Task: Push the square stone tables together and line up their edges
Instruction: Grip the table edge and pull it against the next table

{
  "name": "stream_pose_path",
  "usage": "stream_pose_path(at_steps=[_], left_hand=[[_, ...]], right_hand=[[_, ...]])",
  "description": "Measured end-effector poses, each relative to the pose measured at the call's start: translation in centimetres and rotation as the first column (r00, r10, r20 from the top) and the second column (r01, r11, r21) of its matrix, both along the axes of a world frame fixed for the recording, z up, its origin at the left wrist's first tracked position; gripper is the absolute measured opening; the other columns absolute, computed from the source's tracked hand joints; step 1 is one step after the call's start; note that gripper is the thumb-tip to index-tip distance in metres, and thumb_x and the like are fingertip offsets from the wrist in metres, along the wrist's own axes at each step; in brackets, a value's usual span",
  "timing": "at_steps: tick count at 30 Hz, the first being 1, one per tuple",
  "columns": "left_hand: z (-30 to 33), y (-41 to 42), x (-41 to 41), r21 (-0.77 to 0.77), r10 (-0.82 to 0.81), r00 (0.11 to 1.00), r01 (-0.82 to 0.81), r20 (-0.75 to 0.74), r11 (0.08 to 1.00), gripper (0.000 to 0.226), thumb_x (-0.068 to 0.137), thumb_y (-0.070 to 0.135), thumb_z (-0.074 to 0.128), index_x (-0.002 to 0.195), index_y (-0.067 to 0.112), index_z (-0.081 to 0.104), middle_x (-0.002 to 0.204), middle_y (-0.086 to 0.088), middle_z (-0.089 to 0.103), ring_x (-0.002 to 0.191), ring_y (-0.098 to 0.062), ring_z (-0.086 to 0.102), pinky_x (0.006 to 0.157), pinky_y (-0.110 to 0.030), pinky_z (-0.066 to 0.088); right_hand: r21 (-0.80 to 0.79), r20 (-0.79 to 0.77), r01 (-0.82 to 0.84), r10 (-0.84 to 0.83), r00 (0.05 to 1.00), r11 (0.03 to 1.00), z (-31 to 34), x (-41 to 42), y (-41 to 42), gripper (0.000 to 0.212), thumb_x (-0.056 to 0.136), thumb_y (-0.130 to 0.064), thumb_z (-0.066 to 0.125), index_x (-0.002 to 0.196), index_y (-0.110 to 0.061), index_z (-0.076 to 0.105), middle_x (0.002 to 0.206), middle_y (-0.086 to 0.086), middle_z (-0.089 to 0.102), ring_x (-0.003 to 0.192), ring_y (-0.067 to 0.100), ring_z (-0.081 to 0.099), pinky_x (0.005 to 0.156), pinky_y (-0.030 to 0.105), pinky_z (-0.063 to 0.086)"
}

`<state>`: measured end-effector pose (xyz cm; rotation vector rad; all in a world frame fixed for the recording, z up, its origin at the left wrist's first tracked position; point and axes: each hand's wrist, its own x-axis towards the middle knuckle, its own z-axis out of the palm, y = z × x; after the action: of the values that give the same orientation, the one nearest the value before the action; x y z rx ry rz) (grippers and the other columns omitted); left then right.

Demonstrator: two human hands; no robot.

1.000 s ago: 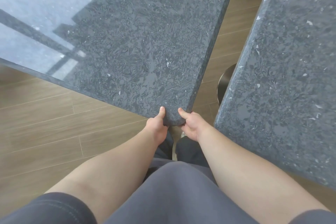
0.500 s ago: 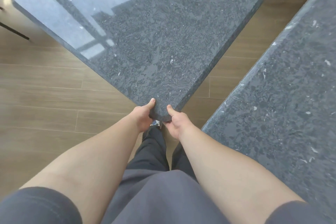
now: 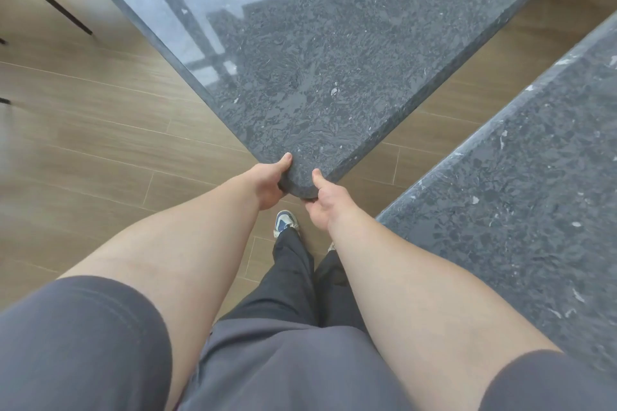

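Both hands' fingers under table corner, hidden.

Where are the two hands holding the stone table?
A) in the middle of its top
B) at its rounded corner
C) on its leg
B: the left hand and right hand both grip the rounded corner of the stone table, thumbs on top.

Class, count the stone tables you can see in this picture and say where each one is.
2. One stone table fills the upper middle, its near corner gripped by the left hand and right hand. The second table runs along the right. Others may lie outside the view.
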<state>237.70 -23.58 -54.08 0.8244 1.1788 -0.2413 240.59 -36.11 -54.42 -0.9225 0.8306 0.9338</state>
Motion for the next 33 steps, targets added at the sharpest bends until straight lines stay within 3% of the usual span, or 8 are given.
stream_pose_path(at_steps=[4, 7, 12, 16, 23, 33], left_hand=[[-0.2, -0.1, 0.1, -0.003, -0.005, 1.0, 0.005, 0.004, 1.0, 0.029, 0.099, 0.024, 0.062, 0.126, 0.013, 0.058, 0.121, -0.005, 0.069, 0.097, -0.016, 0.068, 0.088, -0.038, 0.055], [-0.2, -0.1, 0.2, -0.018, 0.001, 1.0, -0.001, -0.011, 1.0, 0.029, 0.099, 0.025, 0.062, 0.125, 0.014, 0.058, 0.111, -0.001, 0.07, 0.093, -0.013, 0.067, 0.08, -0.034, 0.055], [-0.4, -0.4, 0.4, -0.023, -0.009, 1.0, 0.008, -0.017, 1.0, 0.035, 0.099, 0.027, 0.063, 0.13, 0.013, 0.057, 0.109, -0.001, 0.07, 0.094, -0.014, 0.068, 0.08, -0.034, 0.055], [-0.7, -1.2, 0.5, -0.029, 0.009, 1.0, -0.01, -0.008, 1.0, 0.038, 0.098, 0.028, 0.063, 0.132, 0.011, 0.057, 0.11, -0.002, 0.071, 0.096, -0.015, 0.068, 0.086, -0.035, 0.055], [-1.3, -3.3, 0.3, -0.035, 0.037, 0.999, -0.036, 0.035, 0.999, 0.038, 0.099, 0.025, 0.061, 0.134, 0.01, 0.055, 0.122, -0.006, 0.067, 0.101, -0.02, 0.066, 0.101, -0.042, 0.051], [-1.6, -6.2, -0.2, -0.032, 0.054, 0.997, -0.053, 0.058, 0.998, 0.039, 0.1, 0.022, 0.061, 0.134, 0.006, 0.055, 0.129, -0.009, 0.066, 0.107, -0.024, 0.066, 0.094, -0.043, 0.053]], right_hand=[[-0.004, 0.012, -0.006, 0.006, 1.0, 1.0, -0.4, -0.1, 0.1, 0.038, 0.101, -0.017, 0.057, 0.135, -0.001, 0.054, 0.135, 0.015, 0.062, 0.12, 0.03, 0.063, 0.099, 0.041, 0.053], [-0.004, 0.025, -0.021, 0.021, 0.999, 1.0, 0.0, -0.2, 0.0, 0.037, 0.103, -0.018, 0.055, 0.136, -0.002, 0.052, 0.136, 0.014, 0.061, 0.124, 0.03, 0.06, 0.092, 0.038, 0.052], [-0.002, 0.035, -0.019, 0.019, 0.999, 1.0, -0.1, -0.2, -0.4, 0.036, 0.103, -0.017, 0.054, 0.136, -0.002, 0.052, 0.137, 0.015, 0.061, 0.124, 0.029, 0.06, 0.09, 0.037, 0.052], [0.004, 0.054, -0.022, 0.022, 0.998, 1.0, -0.3, -0.1, -1.3, 0.037, 0.103, -0.017, 0.053, 0.137, -0.001, 0.051, 0.136, 0.016, 0.061, 0.118, 0.029, 0.062, 0.074, 0.032, 0.054], [0.0, 0.064, -0.036, 0.036, 0.997, 0.999, -0.7, 0.0, -3.4, 0.036, 0.103, -0.018, 0.053, 0.135, 0.0, 0.052, 0.135, 0.016, 0.061, 0.116, 0.028, 0.062, 0.094, 0.038, 0.051], [-0.037, 0.075, -0.039, 0.042, 0.996, 0.999, -1.2, -0.1, -6.2, 0.033, 0.103, -0.018, 0.054, 0.131, -0.001, 0.054, 0.131, 0.016, 0.064, 0.113, 0.027, 0.064, 0.094, 0.039, 0.052]])
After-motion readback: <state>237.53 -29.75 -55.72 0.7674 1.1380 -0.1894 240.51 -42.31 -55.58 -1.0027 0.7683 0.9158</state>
